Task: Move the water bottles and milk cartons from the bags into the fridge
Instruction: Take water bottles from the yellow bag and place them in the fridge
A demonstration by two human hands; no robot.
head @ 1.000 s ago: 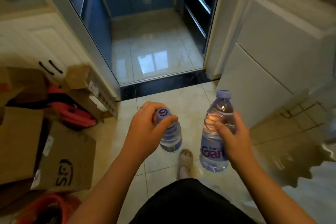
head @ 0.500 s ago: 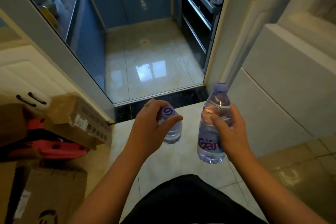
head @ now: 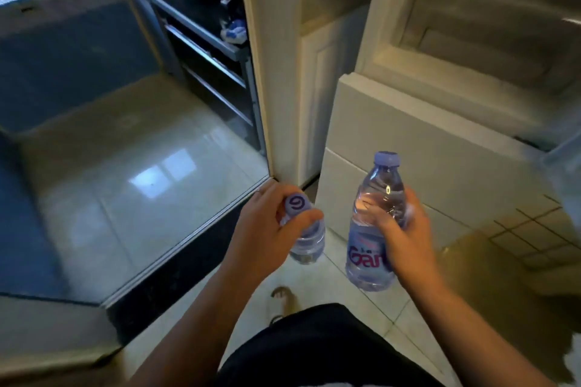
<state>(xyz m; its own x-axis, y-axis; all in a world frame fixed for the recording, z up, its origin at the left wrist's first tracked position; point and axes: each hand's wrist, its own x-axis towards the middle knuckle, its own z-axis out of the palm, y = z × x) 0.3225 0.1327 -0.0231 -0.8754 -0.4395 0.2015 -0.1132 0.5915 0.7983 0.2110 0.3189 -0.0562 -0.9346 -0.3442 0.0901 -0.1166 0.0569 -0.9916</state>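
My left hand (head: 267,229) grips a clear water bottle (head: 306,240) from above, fingers around its purple cap, so the bottle hangs down. My right hand (head: 399,234) holds a second clear water bottle (head: 374,217) upright by its middle; it has a purple cap and a blue label. The white fridge (head: 418,148) stands ahead on the right, its upper compartment (head: 478,41) open above the closed lower drawer fronts. No bags or milk cartons are in view.
A white door frame (head: 270,56) separates the fridge from a kitchen doorway on the left, with a dark threshold (head: 188,264) and glossy floor tiles (head: 125,166) beyond. Dark shelves (head: 207,50) stand inside the kitchen. My foot in a slipper (head: 281,302) shows below.
The view has swung right and up toward the fridge. The cardboard boxes on the left have left the frame. Both hands still hold their bottles in the same grip.
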